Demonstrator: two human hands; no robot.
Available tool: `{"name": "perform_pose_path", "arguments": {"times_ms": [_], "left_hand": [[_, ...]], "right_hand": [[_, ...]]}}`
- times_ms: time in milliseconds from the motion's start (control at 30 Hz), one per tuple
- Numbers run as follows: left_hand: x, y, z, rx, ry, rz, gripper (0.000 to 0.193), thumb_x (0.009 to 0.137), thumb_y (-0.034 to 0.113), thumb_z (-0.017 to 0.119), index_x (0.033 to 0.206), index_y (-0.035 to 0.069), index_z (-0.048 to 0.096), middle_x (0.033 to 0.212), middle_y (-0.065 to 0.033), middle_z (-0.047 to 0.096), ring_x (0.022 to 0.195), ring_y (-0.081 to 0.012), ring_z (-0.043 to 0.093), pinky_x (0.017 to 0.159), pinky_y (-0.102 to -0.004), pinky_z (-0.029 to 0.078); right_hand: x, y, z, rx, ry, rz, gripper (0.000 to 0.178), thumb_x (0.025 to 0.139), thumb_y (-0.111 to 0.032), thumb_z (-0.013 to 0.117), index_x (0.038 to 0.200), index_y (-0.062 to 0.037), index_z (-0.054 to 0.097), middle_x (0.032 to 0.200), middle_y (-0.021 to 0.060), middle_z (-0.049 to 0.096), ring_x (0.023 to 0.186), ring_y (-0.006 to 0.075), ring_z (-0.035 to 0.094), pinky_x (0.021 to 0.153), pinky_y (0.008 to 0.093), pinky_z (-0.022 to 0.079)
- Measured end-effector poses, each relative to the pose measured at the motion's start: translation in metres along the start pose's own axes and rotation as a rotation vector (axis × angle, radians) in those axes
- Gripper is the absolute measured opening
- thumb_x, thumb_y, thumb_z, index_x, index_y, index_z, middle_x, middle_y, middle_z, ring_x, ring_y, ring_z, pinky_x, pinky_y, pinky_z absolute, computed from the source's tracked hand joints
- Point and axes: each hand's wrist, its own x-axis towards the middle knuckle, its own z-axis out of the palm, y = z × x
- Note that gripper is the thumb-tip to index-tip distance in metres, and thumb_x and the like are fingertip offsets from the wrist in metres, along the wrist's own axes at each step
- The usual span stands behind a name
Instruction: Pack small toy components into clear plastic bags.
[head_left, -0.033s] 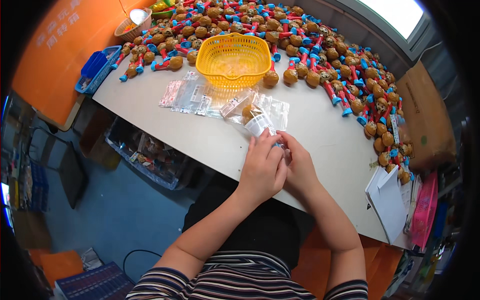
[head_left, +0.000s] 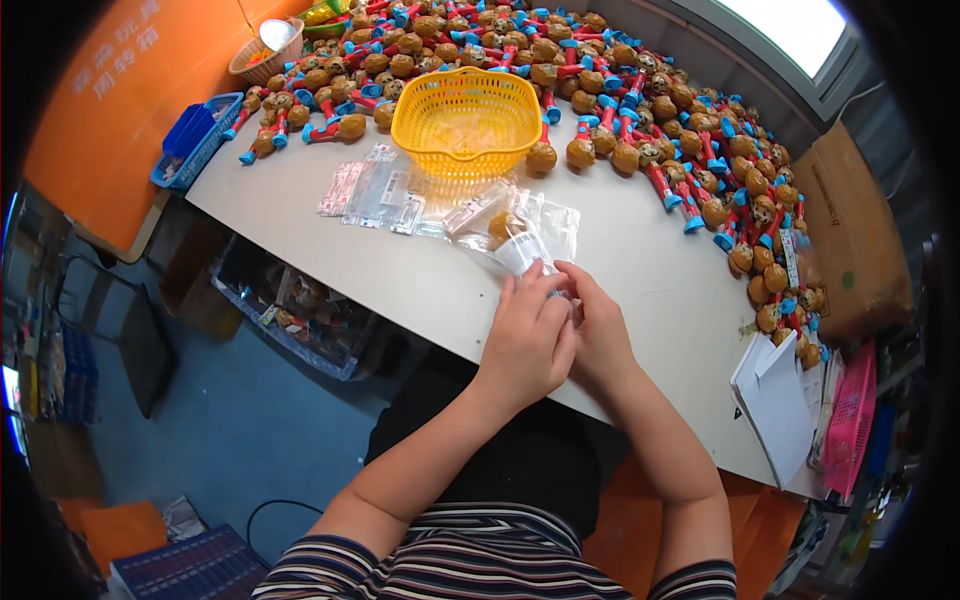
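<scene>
Nothing shifted; left hand (head_left: 527, 335) and right hand (head_left: 597, 325) pinch a clear bag (head_left: 525, 250), seemingly a toy inside, sealing needs steady fingers.

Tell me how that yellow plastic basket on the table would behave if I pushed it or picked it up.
The yellow basket looks like thin openwork plastic, so it is probably light for its size and may flex a little. It sits flat on the white table with a wide base, so it should slide rather than tip. Its open mesh likely gives fingers easy purchase.
</scene>
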Motion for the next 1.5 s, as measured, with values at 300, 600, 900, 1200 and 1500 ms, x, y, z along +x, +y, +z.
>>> {"name": "perform_pose_path", "arguments": {"times_ms": [300,600,900,1200,1500], "left_hand": [[0.025,-0.038,-0.02,-0.492,0.721,-0.495,0.059,0.087,0.021,0.074,0.131,-0.001,0.041,0.138,-0.0301,0.041,0.139,-0.0393,0.033,0.112,-0.0476,0.031],[0.042,-0.026,-0.02,-1.414,0.352,-0.772,0.037,0.095,0.018,0.066,0.123,-0.001,0.05,0.116,-0.0179,0.064,0.109,-0.0277,0.064,0.089,-0.0384,0.055],[0.037,-0.045,-0.004,-1.19,0.305,-0.798,0.033,0.094,0.008,0.063,0.12,-0.007,0.05,0.106,-0.0202,0.067,0.09,-0.0258,0.069,0.081,-0.0369,0.06],[0.036,-0.031,-0.003,-1.186,0.044,-0.887,0.033,0.091,0.009,0.068,0.117,-0.005,0.054,0.105,-0.0107,0.065,0.089,-0.0154,0.066,0.078,-0.0275,0.055],[0.028,-0.054,-0.04,-1.108,-0.165,-1.061,0.037,0.097,0.022,0.063,0.124,-0.001,0.051,0.108,-0.0104,0.066,0.092,-0.0179,0.07,0.075,-0.0295,0.061]], "right_hand": [[-0.003,-0.005,-0.017,0.425,-0.082,0.3,0.032,0.089,-0.005,0.068,0.119,0.0033,0.058,0.109,0.0075,0.065,0.096,0.0101,0.062,0.083,0.0241,0.051],[-0.008,-0.014,-0.011,0.501,-0.118,0.336,0.035,0.085,-0.005,0.075,0.116,0.0002,0.058,0.107,0.0098,0.067,0.095,0.0143,0.064,0.083,0.0273,0.052],[-0.006,-0.003,-0.004,-0.004,0.01,-0.081,0.042,0.077,-0.006,0.08,0.113,-0.004,0.06,0.102,0.0118,0.065,0.088,0.0255,0.064,0.073,0.0329,0.052],[-0.009,0.004,-0.003,-0.02,0.122,-0.102,0.041,0.076,-0.001,0.077,0.112,-0.0026,0.06,0.1,0.01,0.065,0.088,0.0213,0.065,0.075,0.0321,0.052],[0.004,-0.012,-0.017,0.464,-0.193,0.554,0.039,0.082,0.0,0.074,0.117,0.0038,0.058,0.099,0.0081,0.067,0.09,0.0116,0.064,0.082,0.0236,0.053]]}}
